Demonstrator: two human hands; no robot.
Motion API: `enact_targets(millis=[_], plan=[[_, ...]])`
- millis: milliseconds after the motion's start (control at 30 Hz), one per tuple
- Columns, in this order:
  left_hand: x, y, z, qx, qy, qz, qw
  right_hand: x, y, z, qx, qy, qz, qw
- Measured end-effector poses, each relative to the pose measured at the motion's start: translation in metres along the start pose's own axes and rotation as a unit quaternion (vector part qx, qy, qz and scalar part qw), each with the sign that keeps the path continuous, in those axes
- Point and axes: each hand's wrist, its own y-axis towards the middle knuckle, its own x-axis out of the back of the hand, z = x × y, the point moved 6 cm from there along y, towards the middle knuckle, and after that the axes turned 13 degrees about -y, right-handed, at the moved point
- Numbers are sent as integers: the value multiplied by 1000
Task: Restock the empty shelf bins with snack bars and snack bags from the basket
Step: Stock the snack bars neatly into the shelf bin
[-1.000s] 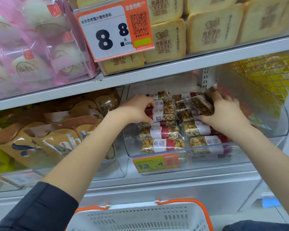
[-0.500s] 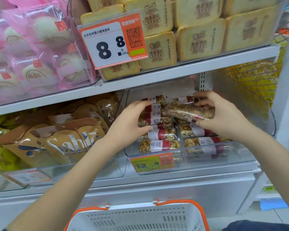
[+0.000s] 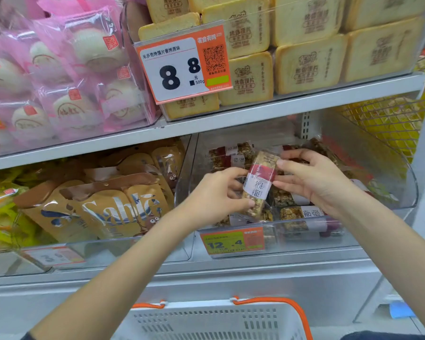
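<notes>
A snack bar (image 3: 260, 182) in clear wrap with a red and white label stands tilted above the clear shelf bin (image 3: 400, 192). My left hand (image 3: 216, 196) grips its lower end and my right hand (image 3: 314, 177) pinches its upper right side. Several more nut bars (image 3: 302, 214) lie stacked in the bin beneath my hands, partly hidden by them. The white basket with an orange rim (image 3: 214, 320) sits at the bottom of the view; its inside is out of sight.
The neighbouring bin on the left holds tan snack bags (image 3: 113, 207). The shelf above carries toast-slice packs (image 3: 307, 67), pink wrapped buns (image 3: 66, 77) and an orange price tag (image 3: 182, 62). A yellow wire rack (image 3: 388, 121) stands at the right.
My right hand lifted one bar out of the stack and turned it from lying flat to nearly upright. My left hand left the stacked bars and took hold of its lower end.
</notes>
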Motion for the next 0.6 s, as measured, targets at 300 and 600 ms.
enact_targets(millis=[300, 600], plan=[[-38, 2, 13, 97, -320, -62, 940, -26, -4, -2, 112, -376, 33, 919], [16, 8, -14, -150, 266, -24, 952, -27, 12, 13, 171, -421, 94, 886]])
